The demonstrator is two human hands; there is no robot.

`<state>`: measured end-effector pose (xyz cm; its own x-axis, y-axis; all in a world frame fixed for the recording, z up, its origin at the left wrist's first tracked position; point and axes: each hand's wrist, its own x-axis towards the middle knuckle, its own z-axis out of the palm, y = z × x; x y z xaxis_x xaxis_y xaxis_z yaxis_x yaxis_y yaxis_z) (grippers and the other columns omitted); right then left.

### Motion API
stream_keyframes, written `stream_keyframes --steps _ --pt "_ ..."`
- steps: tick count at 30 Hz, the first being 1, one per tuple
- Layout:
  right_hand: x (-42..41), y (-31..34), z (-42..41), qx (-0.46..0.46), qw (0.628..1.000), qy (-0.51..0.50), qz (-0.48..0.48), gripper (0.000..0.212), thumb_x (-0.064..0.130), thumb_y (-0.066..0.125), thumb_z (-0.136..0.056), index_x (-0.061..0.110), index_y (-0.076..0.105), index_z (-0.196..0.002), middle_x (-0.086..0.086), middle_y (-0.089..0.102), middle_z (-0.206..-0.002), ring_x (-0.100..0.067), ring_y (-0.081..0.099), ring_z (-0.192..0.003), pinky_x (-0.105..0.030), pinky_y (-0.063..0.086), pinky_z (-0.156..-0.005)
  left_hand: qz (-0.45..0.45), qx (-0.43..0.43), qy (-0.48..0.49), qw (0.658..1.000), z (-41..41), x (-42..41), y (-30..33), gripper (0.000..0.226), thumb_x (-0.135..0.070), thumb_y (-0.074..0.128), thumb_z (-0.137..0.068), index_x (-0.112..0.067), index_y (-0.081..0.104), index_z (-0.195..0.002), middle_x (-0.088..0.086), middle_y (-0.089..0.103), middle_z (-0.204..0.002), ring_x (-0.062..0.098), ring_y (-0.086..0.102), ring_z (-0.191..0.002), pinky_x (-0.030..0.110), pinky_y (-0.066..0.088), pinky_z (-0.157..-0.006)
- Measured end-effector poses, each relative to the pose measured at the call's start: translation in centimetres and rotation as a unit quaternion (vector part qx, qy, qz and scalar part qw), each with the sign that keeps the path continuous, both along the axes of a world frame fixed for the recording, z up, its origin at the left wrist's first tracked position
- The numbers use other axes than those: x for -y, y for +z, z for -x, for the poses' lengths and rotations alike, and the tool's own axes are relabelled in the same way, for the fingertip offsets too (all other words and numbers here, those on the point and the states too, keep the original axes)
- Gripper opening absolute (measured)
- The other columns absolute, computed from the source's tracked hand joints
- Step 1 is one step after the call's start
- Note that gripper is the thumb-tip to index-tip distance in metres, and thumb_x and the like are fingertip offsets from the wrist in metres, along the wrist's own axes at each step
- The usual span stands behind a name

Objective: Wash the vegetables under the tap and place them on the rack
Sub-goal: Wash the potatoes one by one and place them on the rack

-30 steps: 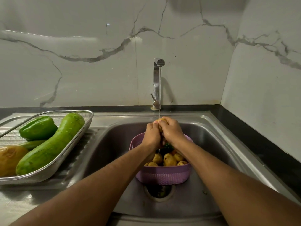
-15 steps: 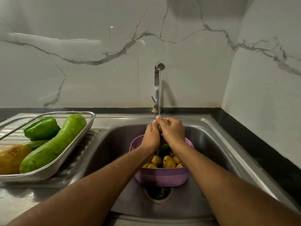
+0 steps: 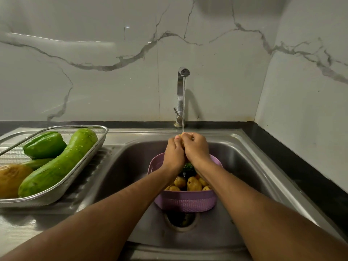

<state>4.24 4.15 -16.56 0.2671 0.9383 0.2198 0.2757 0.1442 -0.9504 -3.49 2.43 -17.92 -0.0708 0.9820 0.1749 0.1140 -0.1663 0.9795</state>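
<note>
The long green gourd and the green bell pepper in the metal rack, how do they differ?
The long green gourd is stretched and tube-shaped, while the green bell pepper is short and blocky. The gourd is much the larger, running slantwise across most of the metal mesh rack; the pepper sits behind it toward the rack's far left side. The gourd is a paler green, the pepper darker and glossier. Both lie in the rack, and the gourd plainly carries water drops.

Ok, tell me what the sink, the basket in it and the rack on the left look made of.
Sink: probably stainless steel, brushed grey with soft reflections. Basket: looks like moulded plastic, matt lilac with a woven-pattern wall. Rack: seemingly metal, a shiny wire rim around fine mesh.
</note>
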Motion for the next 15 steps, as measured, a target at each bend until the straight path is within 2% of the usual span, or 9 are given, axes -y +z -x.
stream_keyframes --steps 3,5,8,11,13,15 --pt "-0.1 0.2 0.0 -0.029 0.999 -0.041 -0.003 0.031 0.041 0.057 -0.104 0.014 0.069 -0.114 -0.001 0.073 -0.1 -0.018 0.07 -0.096 -0.033 0.057 -0.084 -0.041 -0.056 -0.005 0.998 -0.1 0.3 -0.2 0.037 -0.038 0.027 -0.113 -0.02 0.048 -0.136 -0.014 0.061 -0.107 -0.001 0.062 -0.098 0.013 0.047 -0.075" --pt "-0.1 0.2 -0.3 -0.064 0.996 -0.056 0.001 0.035 0.048 0.063 -0.099 0.014 0.071 -0.105 -0.001 0.073 -0.094 -0.017 0.071 -0.09 -0.037 0.061 -0.082 -0.056 -0.079 -0.01 0.995 0.0 0.3 -0.4 0.037 -0.038 0.027 -0.113 -0.019 0.049 -0.135 -0.01 0.063 -0.109 0.002 0.063 -0.099 0.016 0.051 -0.08" --pt "0.1 0.3 -0.8 -0.094 0.994 -0.039 0.028 0.038 0.052 0.071 -0.092 0.014 0.072 -0.095 -0.003 0.073 -0.086 -0.015 0.069 -0.075 -0.033 0.061 -0.065 -0.048 -0.063 -0.019 0.997 0.4 -0.1 -0.8 0.04 -0.04 0.027 -0.112 -0.017 0.05 -0.136 -0.002 0.065 -0.115 0.011 0.065 -0.106 0.032 0.056 -0.093" --pt "0.2 0.6 -1.1 -0.096 0.994 0.029 0.05 0.027 0.041 0.069 -0.097 0.015 0.072 -0.105 -0.005 0.07 -0.082 -0.011 0.062 -0.062 -0.023 0.052 -0.051 -0.011 -0.004 -0.013 1.0 0.5 -0.6 -0.7 0.039 -0.041 0.028 -0.112 -0.019 0.052 -0.134 0.005 0.066 -0.118 0.02 0.066 -0.11 0.042 0.056 -0.099" --pt "0.0 0.5 -1.3 -0.09 0.99 0.081 0.067 0.02 0.031 0.065 -0.101 0.016 0.072 -0.113 -0.004 0.066 -0.075 -0.009 0.057 -0.056 -0.025 0.052 -0.052 0.027 0.043 -0.005 0.999 0.5 -0.9 -0.4 0.041 -0.04 0.028 -0.112 -0.015 0.054 -0.132 0.012 0.067 -0.114 0.022 0.069 -0.102 0.037 0.06 -0.087" --pt "-0.2 0.2 -1.4 -0.068 0.987 0.115 0.086 0.02 0.025 0.062 -0.103 0.014 0.071 -0.117 -0.006 0.064 -0.076 -0.009 0.055 -0.058 -0.027 0.053 -0.057 0.064 0.082 -0.004 0.995 0.8 -1.0 -0.4 0.042 -0.037 0.027 -0.113 -0.009 0.057 -0.127 0.013 0.068 -0.1 0.017 0.069 -0.082 0.027 0.058 -0.067"
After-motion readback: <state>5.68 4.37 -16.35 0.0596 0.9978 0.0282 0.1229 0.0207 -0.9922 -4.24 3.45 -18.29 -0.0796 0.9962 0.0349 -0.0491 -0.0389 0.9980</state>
